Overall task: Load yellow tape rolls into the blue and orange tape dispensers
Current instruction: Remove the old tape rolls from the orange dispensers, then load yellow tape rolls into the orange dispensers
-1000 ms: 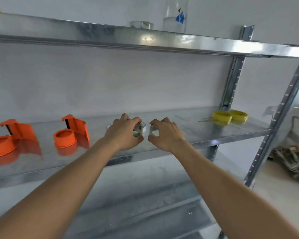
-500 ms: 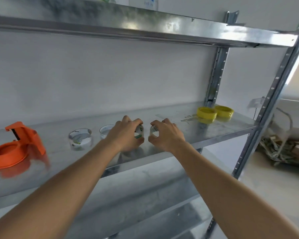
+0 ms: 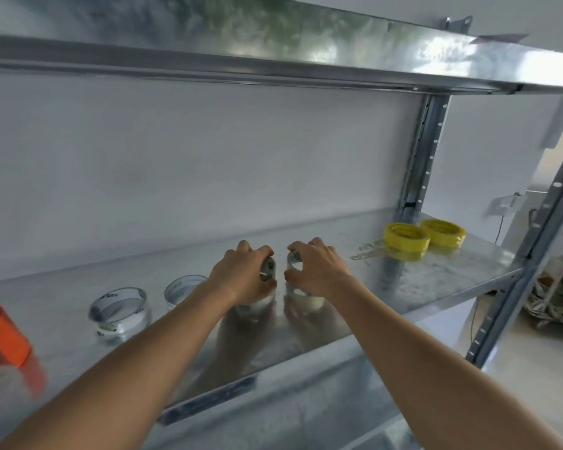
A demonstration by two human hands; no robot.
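Two yellow tape rolls (image 3: pixel 405 237) (image 3: pixel 444 232) lie flat side by side at the right end of the middle metal shelf (image 3: pixel 436 280). My left hand (image 3: pixel 244 274) is closed over a clear tape roll (image 3: pixel 268 270) at the shelf's middle. Beside it, my right hand (image 3: pixel 319 271) grips a second clear tape roll (image 3: pixel 294 260). Both hands are well left of the yellow rolls. An orange tape dispenser (image 3: pixel 0 332) is cut off at the left edge. No blue dispenser is in view.
Two more clear tape rolls (image 3: pixel 121 311) (image 3: pixel 182 287) stand on the shelf to the left of my hands. An upper shelf (image 3: pixel 306 56) hangs overhead. Perforated uprights (image 3: pixel 527 261) frame the right end. Clutter (image 3: pixel 556 293) lies on the floor beyond.
The view has swung right and downward: one orange dispenser left the frame and the other slid to the left edge. Two more clear rolls came into sight. My hands stayed on their rolls.
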